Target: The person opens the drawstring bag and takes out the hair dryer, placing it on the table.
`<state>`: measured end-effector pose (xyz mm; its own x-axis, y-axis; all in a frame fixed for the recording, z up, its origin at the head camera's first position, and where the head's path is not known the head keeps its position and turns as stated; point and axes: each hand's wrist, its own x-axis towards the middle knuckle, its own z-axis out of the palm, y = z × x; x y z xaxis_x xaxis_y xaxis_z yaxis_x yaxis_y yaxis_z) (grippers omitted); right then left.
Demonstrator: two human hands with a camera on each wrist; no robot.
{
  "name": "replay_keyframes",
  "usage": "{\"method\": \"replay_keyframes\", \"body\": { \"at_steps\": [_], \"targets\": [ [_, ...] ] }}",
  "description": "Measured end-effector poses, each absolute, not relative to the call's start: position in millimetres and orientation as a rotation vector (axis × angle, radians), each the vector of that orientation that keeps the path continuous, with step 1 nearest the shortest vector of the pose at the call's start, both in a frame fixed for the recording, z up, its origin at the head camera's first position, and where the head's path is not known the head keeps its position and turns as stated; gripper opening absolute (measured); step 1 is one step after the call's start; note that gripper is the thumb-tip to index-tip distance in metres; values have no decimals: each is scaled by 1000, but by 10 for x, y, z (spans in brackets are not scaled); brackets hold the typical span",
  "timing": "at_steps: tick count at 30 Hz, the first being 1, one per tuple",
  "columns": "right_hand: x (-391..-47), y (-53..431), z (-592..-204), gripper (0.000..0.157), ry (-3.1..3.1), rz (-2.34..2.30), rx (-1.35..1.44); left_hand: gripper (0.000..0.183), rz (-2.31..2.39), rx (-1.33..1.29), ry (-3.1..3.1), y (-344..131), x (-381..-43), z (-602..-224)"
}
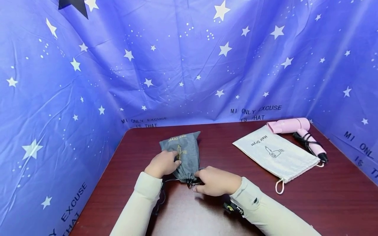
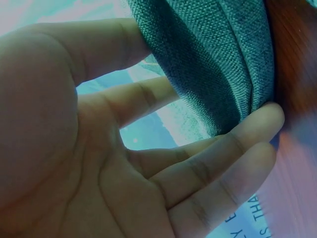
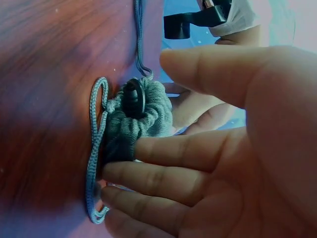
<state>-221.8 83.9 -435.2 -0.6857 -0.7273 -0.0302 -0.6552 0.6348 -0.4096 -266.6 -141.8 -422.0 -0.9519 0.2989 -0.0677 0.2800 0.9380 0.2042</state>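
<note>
A grey drawstring bag point(image 1: 189, 154) marked "Hair Dryer" lies bulging on the table. My left hand point(image 1: 163, 163) holds its left side, with thumb and index finger on the cloth; in the left wrist view the fingers point(image 2: 237, 144) curve against the fabric's edge. At the bag's gathered mouth point(image 3: 143, 106), a black plug-like piece point(image 3: 133, 97) pokes out, and a cord loop point(image 3: 94, 148) lies on the table. My right hand point(image 1: 217, 180) is beside this mouth, its straight fingers point(image 3: 163, 151) touching the gathered cloth while the thumb stands apart.
On the right side of the table lies a flat white drawstring bag point(image 1: 271, 155), also marked "Hair Dryer". A pink hair dryer point(image 1: 290, 125) rests at its far edge, its black cord point(image 1: 307, 141) wrapped round the handle. Blue star-printed cloth point(image 1: 183, 65) surrounds the table point(image 1: 133, 144).
</note>
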Motion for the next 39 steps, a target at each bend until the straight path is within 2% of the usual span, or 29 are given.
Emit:
{"method": "replay_keyframes", "body": {
  "at_steps": [10, 18, 24, 26, 29, 33, 39],
  "targets": [
    [-2231, 893, -4162, 29, 2635, -532, -1075, 46, 234, 488, 2999, -1309, -2684, -4158],
    [-2221, 934, -4150, 28, 2694, -510, -1083, 47, 210, 494, 2970, -1249, -2648, -4113],
    [-2193, 903, -4199, 26, 2910, -447, -1061, 50, 113, 465, 3019, -1178, -2493, -4013],
    [-2178, 881, -4226, 25, 2958, -446, -1036, 42, 97, 492, 3054, -1168, -2424, -3986],
    [-2170, 846, -4282, 27, 2993, -457, -1010, 6, 80, 559, 3059, -1169, -2337, -3964],
    [-2176, 818, -4341, 30, 3021, -467, -1012, 28, 49, 585, 2994, -1152, -2271, -3971],
    [-2183, 835, -4391, 30, 3044, -468, -1011, 40, -39, 510, 2961, -1048, -2272, -4068]
  ]
}}
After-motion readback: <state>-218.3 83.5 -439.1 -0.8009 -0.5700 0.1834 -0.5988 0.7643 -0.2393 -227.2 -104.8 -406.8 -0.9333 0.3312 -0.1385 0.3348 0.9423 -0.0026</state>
